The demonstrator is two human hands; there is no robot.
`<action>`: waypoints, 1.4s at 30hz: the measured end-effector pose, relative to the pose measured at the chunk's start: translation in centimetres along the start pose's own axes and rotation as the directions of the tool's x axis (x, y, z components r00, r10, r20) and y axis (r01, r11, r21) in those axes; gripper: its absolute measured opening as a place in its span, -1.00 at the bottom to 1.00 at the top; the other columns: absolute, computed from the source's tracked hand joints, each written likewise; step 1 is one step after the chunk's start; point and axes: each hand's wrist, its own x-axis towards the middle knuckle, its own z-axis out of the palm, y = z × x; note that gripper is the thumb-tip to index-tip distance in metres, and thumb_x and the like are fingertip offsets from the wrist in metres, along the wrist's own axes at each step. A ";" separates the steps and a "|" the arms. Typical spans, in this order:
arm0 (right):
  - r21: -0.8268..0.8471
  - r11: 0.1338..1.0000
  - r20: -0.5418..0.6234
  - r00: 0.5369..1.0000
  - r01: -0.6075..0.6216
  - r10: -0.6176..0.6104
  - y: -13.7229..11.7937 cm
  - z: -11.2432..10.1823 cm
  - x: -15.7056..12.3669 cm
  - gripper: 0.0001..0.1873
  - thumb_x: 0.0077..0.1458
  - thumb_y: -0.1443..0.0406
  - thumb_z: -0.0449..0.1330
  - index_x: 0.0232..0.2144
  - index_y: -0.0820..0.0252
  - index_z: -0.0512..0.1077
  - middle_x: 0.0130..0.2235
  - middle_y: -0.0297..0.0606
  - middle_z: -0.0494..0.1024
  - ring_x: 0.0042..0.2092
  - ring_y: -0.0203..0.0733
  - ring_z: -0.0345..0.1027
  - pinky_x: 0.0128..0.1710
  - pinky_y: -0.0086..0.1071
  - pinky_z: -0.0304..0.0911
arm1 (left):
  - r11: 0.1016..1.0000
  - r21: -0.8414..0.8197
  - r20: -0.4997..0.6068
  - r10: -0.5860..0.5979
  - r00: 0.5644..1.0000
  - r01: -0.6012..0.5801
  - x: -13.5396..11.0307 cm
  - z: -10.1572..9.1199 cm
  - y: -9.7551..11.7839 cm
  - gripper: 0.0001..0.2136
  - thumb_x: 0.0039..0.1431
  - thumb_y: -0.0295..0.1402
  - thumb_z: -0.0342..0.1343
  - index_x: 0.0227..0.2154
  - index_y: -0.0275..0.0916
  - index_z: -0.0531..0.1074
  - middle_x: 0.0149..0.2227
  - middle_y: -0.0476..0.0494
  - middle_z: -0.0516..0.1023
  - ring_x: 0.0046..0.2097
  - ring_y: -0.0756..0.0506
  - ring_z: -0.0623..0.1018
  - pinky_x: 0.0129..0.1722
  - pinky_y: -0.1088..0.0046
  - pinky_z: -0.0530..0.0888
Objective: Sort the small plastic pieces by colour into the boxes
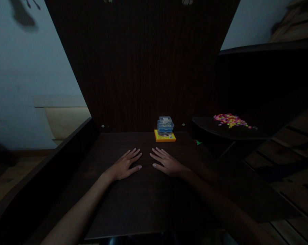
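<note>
My left hand (125,165) lies flat on the dark wooden desk top (143,200), fingers spread and nothing in it. Mirroring it, my right hand (169,164) rests palm down with its fingers apart, also holding nothing. A gap of bare desk separates the two thumbs. Beyond the fingertips, nearer my right hand, stands a small stack of clear and blue plastic boxes (165,125). Under the stack lies a flat yellow box (165,136) with some printing on it.
On a low curved shelf (207,126) at the right lies a heap of small pink, yellow and orange pieces (230,120). A small green item (198,142) sits near the desk's right side. A raised side panel (41,177) borders the left; a tall dark back panel (143,68) rises behind.
</note>
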 end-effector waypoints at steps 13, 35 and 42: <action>-0.018 1.000 0.016 1.000 -0.011 0.011 -0.3 -0.2 0.0 -0.34 0.30 -0.02 -0.13 0.31 0.17 0.05 0.37 -0.13 -0.08 0.38 -0.02 -0.28 0.34 -0.04 -0.25 | 0.998 0.060 0.047 -0.024 0.999 0.021 0.2 -0.2 0.2 -0.37 0.30 0.05 -0.20 0.32 -0.17 -0.01 0.37 -0.22 -0.08 0.38 -0.22 -0.06 0.33 0.06 -0.02; -0.028 1.000 0.016 1.000 -0.006 0.007 -0.1 -0.1 0.0 -0.35 0.31 -0.02 -0.16 0.32 0.15 0.04 0.37 -0.14 -0.07 0.38 -0.02 -0.28 0.34 -0.02 -0.24 | 0.998 0.059 0.039 -0.020 0.999 0.017 0.0 0.0 0.2 -0.35 0.29 0.06 -0.19 0.33 -0.16 -0.04 0.37 -0.21 -0.08 0.38 -0.24 -0.07 0.33 0.06 -0.01; -0.013 1.000 0.013 1.000 0.003 -0.002 0.0 0.0 0.0 -0.35 0.30 -0.01 -0.15 0.32 0.15 0.03 0.37 -0.13 -0.08 0.39 -0.02 -0.30 0.34 -0.01 -0.25 | 0.996 0.093 0.029 0.003 1.000 -0.006 0.0 0.1 0.0 -0.37 0.30 0.05 -0.21 0.33 -0.14 -0.06 0.37 -0.20 -0.07 0.38 -0.22 -0.04 0.32 0.09 0.01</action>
